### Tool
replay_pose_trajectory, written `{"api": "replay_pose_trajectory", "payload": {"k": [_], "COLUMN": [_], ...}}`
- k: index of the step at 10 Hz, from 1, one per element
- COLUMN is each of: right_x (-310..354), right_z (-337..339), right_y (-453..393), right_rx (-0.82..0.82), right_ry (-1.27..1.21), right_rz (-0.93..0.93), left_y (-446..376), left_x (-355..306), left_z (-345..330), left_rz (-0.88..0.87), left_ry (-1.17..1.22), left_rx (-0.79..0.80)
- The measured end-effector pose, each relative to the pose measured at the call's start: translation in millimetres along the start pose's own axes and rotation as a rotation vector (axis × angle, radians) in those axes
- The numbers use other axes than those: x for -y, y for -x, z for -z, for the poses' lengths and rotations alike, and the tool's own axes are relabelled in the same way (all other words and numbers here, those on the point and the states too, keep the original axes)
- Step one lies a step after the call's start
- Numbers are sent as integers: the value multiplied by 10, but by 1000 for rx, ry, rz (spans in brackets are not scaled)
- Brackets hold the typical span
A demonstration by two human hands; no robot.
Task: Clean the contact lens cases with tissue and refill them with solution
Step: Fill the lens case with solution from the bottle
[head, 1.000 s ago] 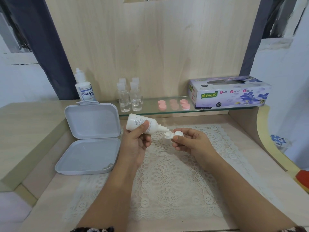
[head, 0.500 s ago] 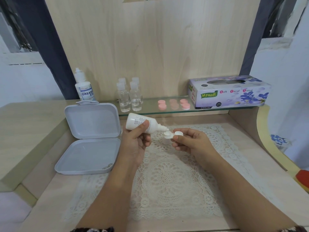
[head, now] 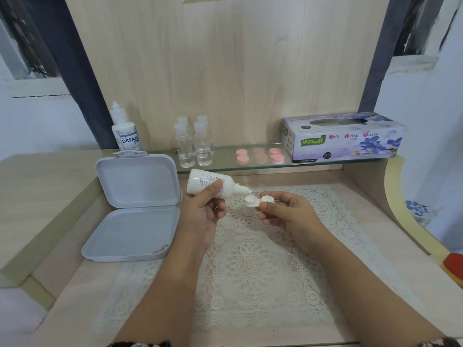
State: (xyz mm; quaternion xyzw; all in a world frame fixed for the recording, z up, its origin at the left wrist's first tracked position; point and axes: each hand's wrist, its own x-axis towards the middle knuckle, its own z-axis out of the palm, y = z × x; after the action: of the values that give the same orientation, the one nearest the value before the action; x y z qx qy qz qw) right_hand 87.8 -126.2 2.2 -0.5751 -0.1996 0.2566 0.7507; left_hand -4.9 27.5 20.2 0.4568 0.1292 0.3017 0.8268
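Note:
My left hand point(head: 203, 214) grips a small white solution bottle point(head: 210, 185), tipped sideways with its nozzle pointing right over the left well of a white contact lens case point(head: 256, 200). My right hand point(head: 288, 215) pinches that case at its right side, holding it level above the lace mat point(head: 250, 266). Both wells are uncapped. A small white cap point(head: 248, 211) stands on the mat just under the case. Pink caps point(head: 260, 155) lie on the glass shelf point(head: 225, 166). The tissue box point(head: 343, 136) sits at the shelf's right end.
An open grey plastic box point(head: 132, 211) lies left of the mat, its lid leaning back. Several clear small bottles point(head: 194, 145) and a larger Dream Eye bottle point(head: 126, 132) stand along the back. A wooden panel closes the rear; a raised ledge is at left.
The bottle nozzle has stayed over the left well of the case; both hands have barely moved.

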Motion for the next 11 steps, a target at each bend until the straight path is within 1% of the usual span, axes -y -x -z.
{"api": "replay_pose_trajectory", "payload": {"k": [11], "right_x": [3], "right_z": [1], "right_y": [-2], "right_rx": [5], "right_ry": [-6], "right_rz": [2], "left_y": [17], "left_x": [-10], "left_z": [7], "left_rz": [-12], "left_ry": [-26], "left_rx": [19]}}
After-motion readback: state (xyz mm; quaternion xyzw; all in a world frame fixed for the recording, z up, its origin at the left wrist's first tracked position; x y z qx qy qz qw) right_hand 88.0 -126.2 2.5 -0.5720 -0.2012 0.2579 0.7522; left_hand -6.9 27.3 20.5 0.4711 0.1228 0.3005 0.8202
